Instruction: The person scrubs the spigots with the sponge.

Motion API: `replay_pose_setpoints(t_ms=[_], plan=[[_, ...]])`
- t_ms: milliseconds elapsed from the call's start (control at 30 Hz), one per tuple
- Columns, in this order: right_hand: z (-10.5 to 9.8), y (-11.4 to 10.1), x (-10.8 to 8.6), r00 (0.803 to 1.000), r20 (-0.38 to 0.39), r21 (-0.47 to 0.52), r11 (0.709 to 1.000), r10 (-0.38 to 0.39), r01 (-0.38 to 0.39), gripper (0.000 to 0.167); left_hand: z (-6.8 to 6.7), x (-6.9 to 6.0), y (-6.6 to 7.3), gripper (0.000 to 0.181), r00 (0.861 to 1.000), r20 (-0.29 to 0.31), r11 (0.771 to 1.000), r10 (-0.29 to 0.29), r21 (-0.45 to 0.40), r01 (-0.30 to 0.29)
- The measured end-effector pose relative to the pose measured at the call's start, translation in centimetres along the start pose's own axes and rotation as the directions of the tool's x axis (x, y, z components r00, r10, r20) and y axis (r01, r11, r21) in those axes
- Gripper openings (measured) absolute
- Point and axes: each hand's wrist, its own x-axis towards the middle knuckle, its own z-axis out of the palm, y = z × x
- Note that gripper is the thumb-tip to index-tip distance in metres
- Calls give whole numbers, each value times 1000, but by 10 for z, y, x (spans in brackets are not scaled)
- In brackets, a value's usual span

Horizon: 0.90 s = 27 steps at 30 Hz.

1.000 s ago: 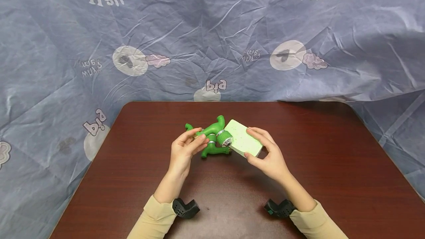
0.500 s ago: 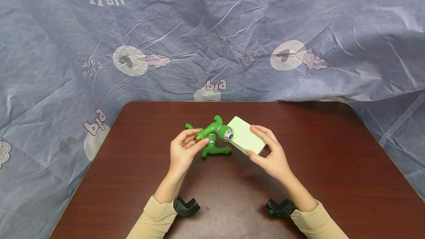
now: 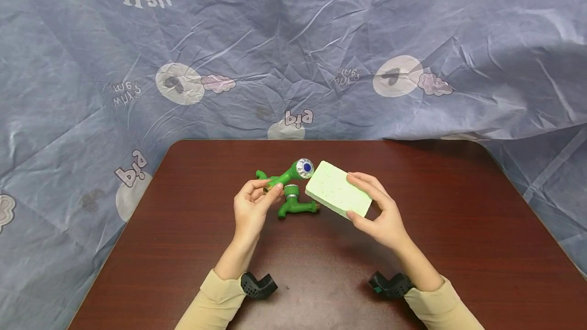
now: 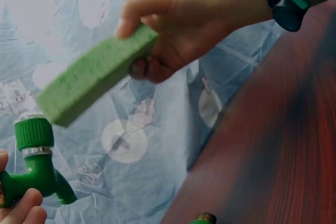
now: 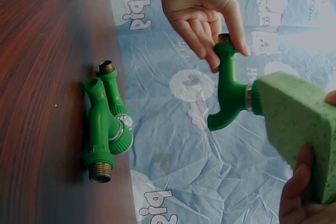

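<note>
My left hand [image 3: 251, 207] pinches a green faucet [image 3: 287, 176] by its brass-threaded inlet end, above the table. The faucet's silver cap with a blue centre faces up toward me in the head view. A pale green sponge [image 3: 338, 190] is gripped at its right end by my right hand [image 3: 381, 213], thumb on the near side and fingers on the far side. In the right wrist view the sponge [image 5: 299, 124] overlaps the faucet's knob [image 5: 256, 98]; whether they touch, I cannot tell. The left wrist view has the sponge [image 4: 94, 74] just above the faucet [image 4: 34, 153].
Two more green faucets lie on the dark red-brown table [image 3: 183, 248] below my hands: one faucet [image 3: 295, 205] nearer, the other faucet [image 3: 261, 174] partly hidden behind the left hand. A blue-grey printed cloth [image 3: 293, 55] hangs behind the table.
The held faucet has turned, so its knob swings up and left and the cap now faces upward. My right hand and the sponge have shifted slightly right.
</note>
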Motion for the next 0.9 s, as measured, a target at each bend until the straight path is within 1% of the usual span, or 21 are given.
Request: replay_pose_setpoints(t_ms=[33, 100, 167, 233, 267, 333, 400, 467, 600, 667, 767, 833, 900], plan=[[0, 0, 0, 1000, -5, 18, 999, -31, 31, 58, -7, 6, -18, 21, 1000, 17, 999, 24, -22, -23], [0, -1, 1, 996, -20, 48, 995, -82, 83, 59, -7, 6, -20, 20, 999, 26, 999, 30, -25, -29], [0, -1, 1, 992, -38, 63, 991, -117, 120, 60, -6, 5, -21, 19, 999, 40, 999, 27, -40, -26], [1, -2, 1, 990, -47, 71, 988, -133, 136, 61, -4, 3, -21, 17, 998, 59, 999, 12, -52, -9], [1, -2, 1, 989, -48, 70, 987, -139, 142, 62, 5, -4, -4, 16, 998, 59, 999, -20, -32, 22], [1, -2, 1, 988, -50, 68, 987, -144, 147, 63, 8, -7, -3, 15, 995, 86, 998, -51, -22, 53], [2, 0, 0, 989, -55, 72, 987, -139, 143, 64, 10, -10, -3, 16, 990, 117, 997, -72, 6, 72], [2, 1, 0, 990, -68, 70, 989, -127, 132, 64, 12, -11, -4, 19, 986, 149, 997, -75, 22, 73], [1, 2, 0, 991, -113, 66, 994, -78, 85, 63, 12, -13, -6, 25, 982, 180, 998, -55, 23, 52], [1, 2, 1, 988, -147, 65, 996, -43, 53, 62, 12, -12, -7, 26, 983, 173, 999, -53, 20, 50], [-1, 3, 1, 979, -205, 80, 997, -4, 20, 61, 10, -11, -7, 24, 987, 154, 998, -55, 21, 52], [-2, 6, 0, 973, -229, 91, 996, 5, 16, 61, 10, -10, -6, 23, 989, 131, 998, -68, 26, 65], [-4, 11, -2, 974, -227, 94, 995, -2, 24, 62, 9, -9, -6, 23, 990, 116, 997, -78, 29, 75]])
